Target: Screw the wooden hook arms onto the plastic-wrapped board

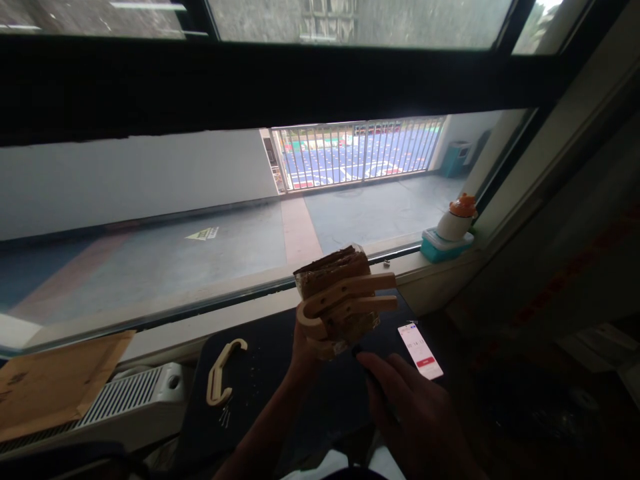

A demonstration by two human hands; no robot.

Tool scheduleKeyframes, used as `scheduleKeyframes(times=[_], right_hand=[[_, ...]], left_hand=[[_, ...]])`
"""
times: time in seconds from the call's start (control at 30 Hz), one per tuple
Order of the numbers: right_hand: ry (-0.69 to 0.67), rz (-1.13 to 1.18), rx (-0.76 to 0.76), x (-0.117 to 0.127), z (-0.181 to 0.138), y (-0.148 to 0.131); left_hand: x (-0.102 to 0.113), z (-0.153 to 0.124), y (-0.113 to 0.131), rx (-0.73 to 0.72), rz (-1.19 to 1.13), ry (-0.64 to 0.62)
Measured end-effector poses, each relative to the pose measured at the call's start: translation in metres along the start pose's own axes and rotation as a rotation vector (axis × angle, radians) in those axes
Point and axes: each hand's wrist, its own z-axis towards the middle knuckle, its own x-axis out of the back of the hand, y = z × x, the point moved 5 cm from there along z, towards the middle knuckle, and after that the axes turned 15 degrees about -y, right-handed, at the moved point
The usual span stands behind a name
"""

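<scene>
Brown and wrapped in clear film, a block point(333, 283) is raised above the dark bench point(265, 373), a pale wooden bracket point(327, 305) with 2 prongs against its near side. The left hand point(305, 348) grips them from below; the right hand point(413, 393) is closed around a dark-handled tool point(357, 350), tip indistinct. 1 loose hooked bracket point(215, 381) lies near small screws point(225, 418), left of a lit phone point(421, 352).
</scene>
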Motion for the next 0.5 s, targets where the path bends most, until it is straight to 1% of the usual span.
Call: scheduleKeyframes(times=[0.1,0.23,0.37,0.5], right_hand=[[0.011,-0.008,0.039,0.0012,0.0030,-0.0022],[0.039,0.013,0.054,0.0009,0.0050,-0.0035],[0.074,0.111,0.008,0.0007,0.0044,-0.0015],[0.040,0.118,-0.014,0.0001,0.0053,0.0006]], left_hand=[[0.0010,0.0007,-0.0014,-0.004,-0.021,-0.008],[0.0035,0.0018,-0.0036,0.011,0.004,-0.010],[0.0056,0.0028,-0.0025,0.011,0.016,0.009],[0.0056,0.0028,-0.0006,0.006,-0.001,0.035]])
